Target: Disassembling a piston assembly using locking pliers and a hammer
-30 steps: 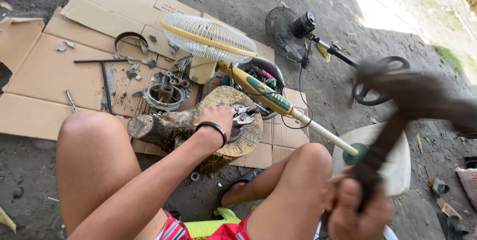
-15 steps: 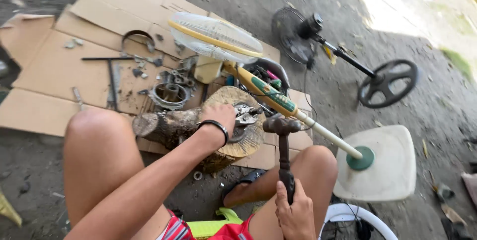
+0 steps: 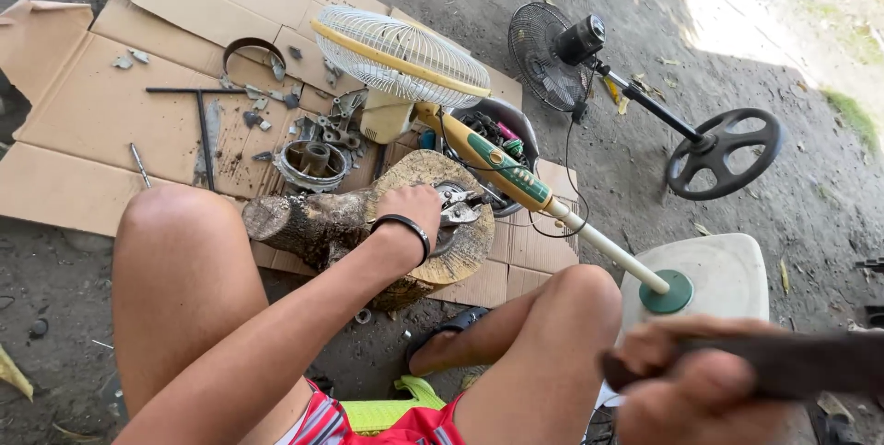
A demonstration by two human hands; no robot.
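Head view: the left hand (image 3: 416, 205) rests on top of the stump (image 3: 433, 224), fingers curled down over a small metal part (image 3: 458, 208) that lies on the cut face. A dark band circles that wrist. Whether the fingers pinch the part or only press it I cannot tell.

The right hand (image 3: 686, 380) is low and near the camera, right of the stump and just past the right knee, closed in a fist around the handle of a hammer (image 3: 783, 364). The hammer is blurred and runs off toward the right edge; its head is not clear.

Behind the stump a cream fan (image 3: 401, 53) lies tipped over, its pole slanting down to a white base (image 3: 718, 270) on the stump's right. A grey bowl (image 3: 502, 113) of small tools sits just behind the stump, under the pole. Farther back and right stands a black fan (image 3: 552, 53) with a round base.

Left of the stump, on flattened cardboard (image 3: 83, 122), lie a motor housing (image 3: 313, 161), a T-wrench (image 3: 201, 118), a metal ring (image 3: 253, 51) and scattered scraps. A sandal (image 3: 447, 330) shows on the ground in front of the stump.
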